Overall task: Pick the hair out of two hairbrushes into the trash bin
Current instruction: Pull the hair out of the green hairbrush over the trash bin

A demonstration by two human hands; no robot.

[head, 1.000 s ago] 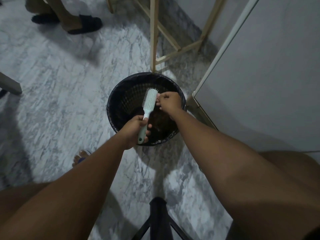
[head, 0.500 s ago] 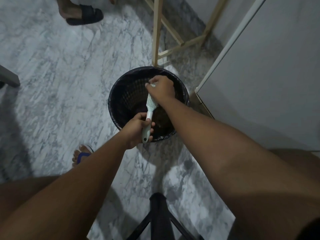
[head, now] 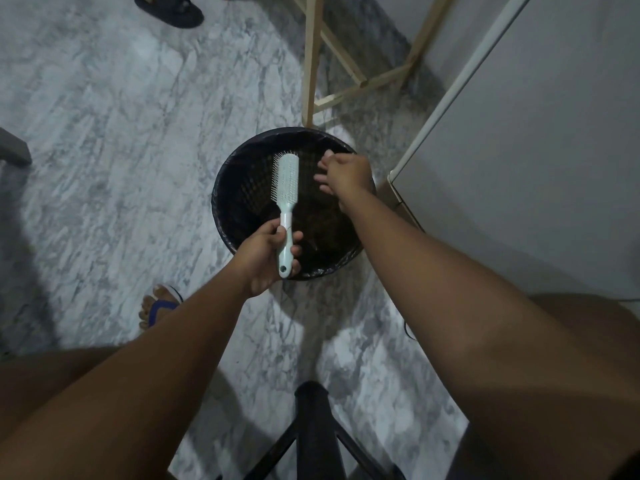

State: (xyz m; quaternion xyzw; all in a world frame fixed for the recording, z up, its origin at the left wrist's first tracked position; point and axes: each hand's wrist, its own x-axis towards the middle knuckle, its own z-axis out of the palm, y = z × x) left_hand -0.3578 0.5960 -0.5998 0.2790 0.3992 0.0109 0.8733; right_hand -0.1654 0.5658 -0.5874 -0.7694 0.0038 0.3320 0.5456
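Over the trash bin (head: 239,199), on the marble floor beside a white cabinet: the left hand (head: 266,254) holds the pale green hairbrush (head: 288,192) by the handle. Its grip is wrapped low, near the hang hole. The brush head sits above the bin mouth, with bristles showing along its left edge. The right hand (head: 346,178) hovers just beside the brush head without touching it, near the bin's right rim. Its grip is wide and its fingers (head: 320,187) are spread, holding nothing I can make out, though a single strand would be too fine to see here. A brownish mass (head: 325,230) lies at the bin bottom, probably hair, unconfirmed. The second hairbrush is not in view. Risks, as I judge them:

(1) Hair clinging to the right fingers could fail to drop, or drop outside the bin, because that hand is close to the rim.

(2) The left grip is far down the handle, so a hard tug on tangled hair at the head has leverage. It could twist the brush loose and drop it into the bin.

(3) The light is dim and the bristles are pale. I cannot tell how much hair remains in them, so the brush could be called clean too early.

(4) The bin looks light, and a forearm knocking its rim might tip it.
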